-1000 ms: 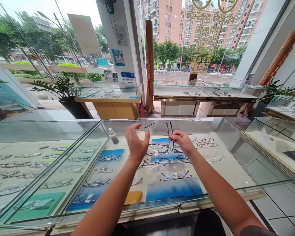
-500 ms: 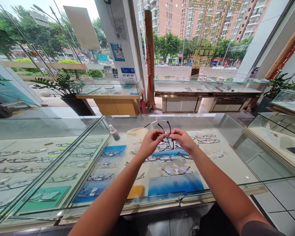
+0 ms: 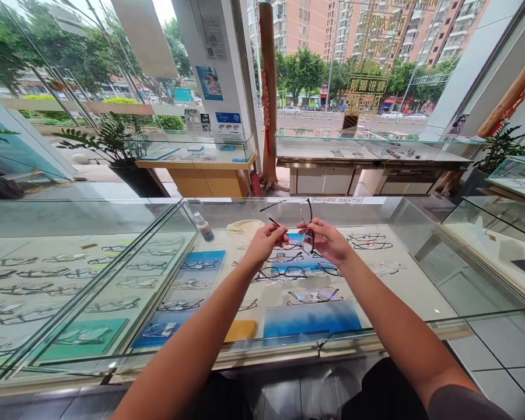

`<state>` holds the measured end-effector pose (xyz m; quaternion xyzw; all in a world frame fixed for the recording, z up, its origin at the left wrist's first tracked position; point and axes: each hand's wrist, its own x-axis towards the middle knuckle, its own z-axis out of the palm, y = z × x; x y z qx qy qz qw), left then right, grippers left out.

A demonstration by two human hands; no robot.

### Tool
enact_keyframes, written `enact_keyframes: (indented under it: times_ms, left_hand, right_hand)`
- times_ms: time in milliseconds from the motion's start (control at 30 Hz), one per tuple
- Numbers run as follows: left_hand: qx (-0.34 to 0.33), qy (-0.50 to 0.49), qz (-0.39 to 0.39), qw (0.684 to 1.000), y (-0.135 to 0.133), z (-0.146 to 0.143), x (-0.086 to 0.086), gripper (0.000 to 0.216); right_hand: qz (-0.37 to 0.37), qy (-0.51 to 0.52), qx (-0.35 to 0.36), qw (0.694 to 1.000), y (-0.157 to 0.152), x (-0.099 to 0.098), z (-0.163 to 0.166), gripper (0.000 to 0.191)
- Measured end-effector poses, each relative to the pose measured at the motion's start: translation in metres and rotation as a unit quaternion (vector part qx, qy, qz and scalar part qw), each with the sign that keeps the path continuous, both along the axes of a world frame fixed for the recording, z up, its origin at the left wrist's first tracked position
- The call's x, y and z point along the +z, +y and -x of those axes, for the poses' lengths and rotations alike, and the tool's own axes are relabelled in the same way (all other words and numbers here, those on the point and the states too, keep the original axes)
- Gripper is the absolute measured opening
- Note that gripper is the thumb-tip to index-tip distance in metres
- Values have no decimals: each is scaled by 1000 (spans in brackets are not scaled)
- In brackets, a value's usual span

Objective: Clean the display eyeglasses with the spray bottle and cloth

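A pair of dark-rimmed eyeglasses [image 3: 310,211] is held up above the glass display counter, its front turned on edge and its temples reaching to the left. My right hand [image 3: 330,240] grips the front by the rim between thumb and fingers. Pinched in my left hand [image 3: 266,244] is one of the temples, near its tip. Beneath both hands, several more eyeglasses [image 3: 284,273] lie in rows inside the case. One clear-lensed pair [image 3: 315,296] rests just above a blue panel [image 3: 312,321].
A small spray bottle [image 3: 204,227] and a cream cloth [image 3: 244,226] are beyond my left hand. A yellow-orange case [image 3: 240,331] sits near the counter's front. More display cases [image 3: 324,149] stand by the window, with a wooden post [image 3: 268,99] and potted plants [image 3: 118,151].
My hands have drawn apart a little, the left staying on a temple and the right on the front. The eyeglasses have turned. The view has tipped slightly downward.
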<state>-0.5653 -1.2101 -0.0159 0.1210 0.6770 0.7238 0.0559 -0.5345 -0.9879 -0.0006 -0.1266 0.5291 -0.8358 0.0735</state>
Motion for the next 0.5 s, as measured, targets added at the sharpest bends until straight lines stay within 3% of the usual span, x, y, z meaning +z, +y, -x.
enact_keyframes:
  times_ms: [200,267,333,400,500]
  left_hand:
    - [4,-37,-10,999,-5,1,2,60]
    - [-22,-34,31,999,-5,1,2,60]
    - [-3,9,100,995,-8,0,2,56]
    - [108,92,168,976,-16,1,5,49]
    - [376,213,199,880,-36,4,14,30]
  right_hand:
    - [56,8,-59,997,12,4,4,46]
    - [63,9,-57,996,14,3,4,45]
    - [69,11,-50,996,15,3,4,45]
    - [69,18,-49,996,17,3,2,44]
    - [51,40,-63,996,19,5,0,41]
